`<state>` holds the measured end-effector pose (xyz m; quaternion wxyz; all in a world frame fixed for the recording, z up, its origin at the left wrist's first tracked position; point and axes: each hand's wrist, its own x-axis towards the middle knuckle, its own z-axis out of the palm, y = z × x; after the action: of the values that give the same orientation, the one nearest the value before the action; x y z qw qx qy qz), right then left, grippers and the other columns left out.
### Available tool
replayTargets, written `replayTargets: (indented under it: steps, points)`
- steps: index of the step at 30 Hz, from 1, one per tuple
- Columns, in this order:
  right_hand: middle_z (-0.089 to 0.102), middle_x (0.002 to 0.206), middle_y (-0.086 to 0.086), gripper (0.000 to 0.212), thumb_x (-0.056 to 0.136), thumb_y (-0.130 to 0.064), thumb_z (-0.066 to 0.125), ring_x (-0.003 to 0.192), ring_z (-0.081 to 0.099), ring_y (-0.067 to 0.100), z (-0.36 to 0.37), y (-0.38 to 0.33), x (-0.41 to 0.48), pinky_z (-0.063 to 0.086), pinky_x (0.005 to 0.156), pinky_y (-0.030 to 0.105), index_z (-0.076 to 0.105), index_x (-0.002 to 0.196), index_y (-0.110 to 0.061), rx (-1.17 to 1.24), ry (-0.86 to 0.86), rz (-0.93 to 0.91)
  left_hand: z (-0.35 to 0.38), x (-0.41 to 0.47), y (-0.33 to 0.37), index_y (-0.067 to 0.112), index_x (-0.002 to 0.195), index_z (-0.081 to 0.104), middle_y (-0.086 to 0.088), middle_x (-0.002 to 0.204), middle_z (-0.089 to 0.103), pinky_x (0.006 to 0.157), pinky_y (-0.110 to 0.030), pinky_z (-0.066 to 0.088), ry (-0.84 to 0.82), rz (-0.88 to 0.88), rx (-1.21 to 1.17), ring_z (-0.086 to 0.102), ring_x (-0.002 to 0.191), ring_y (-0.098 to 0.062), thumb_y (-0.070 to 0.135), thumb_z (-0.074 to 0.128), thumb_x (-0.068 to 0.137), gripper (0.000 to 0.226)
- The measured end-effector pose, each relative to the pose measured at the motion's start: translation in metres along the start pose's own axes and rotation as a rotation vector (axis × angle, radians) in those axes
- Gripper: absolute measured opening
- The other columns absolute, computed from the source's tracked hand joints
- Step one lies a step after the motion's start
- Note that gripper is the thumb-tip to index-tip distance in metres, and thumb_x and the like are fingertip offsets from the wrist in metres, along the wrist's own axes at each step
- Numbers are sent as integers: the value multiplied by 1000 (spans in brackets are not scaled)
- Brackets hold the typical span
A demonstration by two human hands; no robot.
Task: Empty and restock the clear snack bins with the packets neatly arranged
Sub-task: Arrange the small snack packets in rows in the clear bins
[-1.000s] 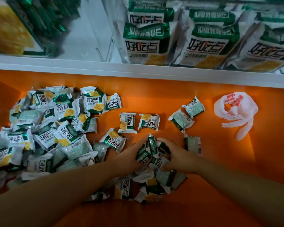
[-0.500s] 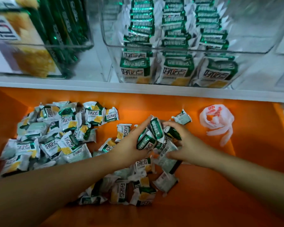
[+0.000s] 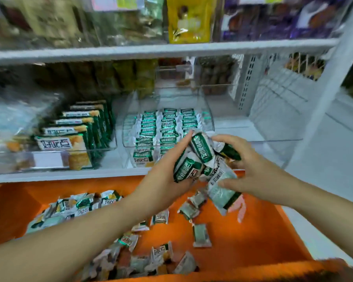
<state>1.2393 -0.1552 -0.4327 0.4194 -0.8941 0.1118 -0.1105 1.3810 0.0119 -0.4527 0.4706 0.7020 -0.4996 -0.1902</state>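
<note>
Packets: green-and-white, crinkled, bunched together.

One head-worn wide-angle view looks forward and down, close over the orange bin at lower frame, shelves filling the upper half.

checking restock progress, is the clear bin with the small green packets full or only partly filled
Partly filled: three neat rows of packets stand in the clear bin, well below its wall tops.
</note>
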Motion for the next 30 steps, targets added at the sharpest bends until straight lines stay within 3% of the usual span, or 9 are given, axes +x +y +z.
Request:
replayTargets:
  steps: [3, 6, 9, 13, 16, 20, 24, 28, 30]
  points:
    - [31, 140, -16, 80, 77, -9, 76, 119, 46, 7, -43, -5, 11, 45, 83, 12, 33, 135, -46, -52, 108, -61, 1, 40, 34, 66, 125, 10, 16, 135, 48, 76, -7, 46, 22, 108, 21, 56, 101, 14, 6, 66, 87, 90]
    - [33, 141, -10, 80, 77, -7, 76, 118, 50, 14, -79, 9, 27, 46, 98, 29, 36, 129, -52, 4, 242, -67, 11, 91, 54, 65, 132, 9, 11, 142, 45, 89, -22, 51, 34, 176, 72, 57, 111, 1, 8, 63, 88, 90]
    - [42, 139, -4, 82, 75, 0, 75, 115, 56, 19, -105, 36, 44, 48, 98, 44, 41, 124, -56, 129, 361, -61, 27, 146, 60, 57, 144, 9, 5, 142, 45, 90, -35, 53, 18, 177, 105, 59, 112, -11, 7, 63, 85, 94]
    - [42, 135, 3, 82, 72, 2, 76, 113, 55, 19, -132, 79, 73, 50, 95, 38, 39, 127, -46, 63, 465, 9, 53, 211, 53, 45, 149, 13, -2, 139, 47, 86, -30, 54, -39, 140, 100, 60, 110, -16, -2, 61, 81, 96]
    - [37, 134, 0, 86, 72, -6, 77, 116, 49, 16, -148, 113, 90, 44, 99, 33, 33, 135, -44, -111, 371, 124, 75, 246, 38, 44, 149, 14, -4, 129, 54, 76, -34, 57, -128, 70, 122, 64, 90, -16, -5, 62, 79, 98]
    - [41, 129, 2, 75, 78, -14, 72, 106, 52, 16, -154, 148, 104, 44, 94, 29, 34, 135, -43, -261, 242, 274, 101, 270, 17, 42, 144, 16, 2, 105, 59, 57, -17, 47, -276, -50, 94, 53, 65, 2, -13, 55, 80, 92]
    - [39, 124, 2, 63, 87, -10, 59, 95, 48, 17, -144, 166, 107, 40, 72, 23, 34, 134, -44, -399, 15, 360, 115, 284, -9, 35, 150, 5, 0, 106, 55, 54, -21, 48, -354, -251, 209, 51, 65, -5, 1, 61, 85, 92]
    - [48, 129, 5, 62, 88, -3, 54, 106, 53, 22, -137, 175, 110, 46, 86, 32, 39, 135, -40, -487, 57, 383, 119, 284, -26, 32, 133, 31, -2, 106, 53, 70, -35, 53, -303, -330, 324, 60, 81, -21, 10, 67, 83, 66]
    - [53, 130, 6, 58, 90, -6, 56, 106, 57, 23, -141, 173, 110, 49, 85, 32, 39, 137, -36, -487, 138, 396, 119, 285, -29, 28, 115, 39, -5, 118, 51, 65, -23, 45, -290, -282, 503, 56, 89, -20, 17, 70, 82, 47]
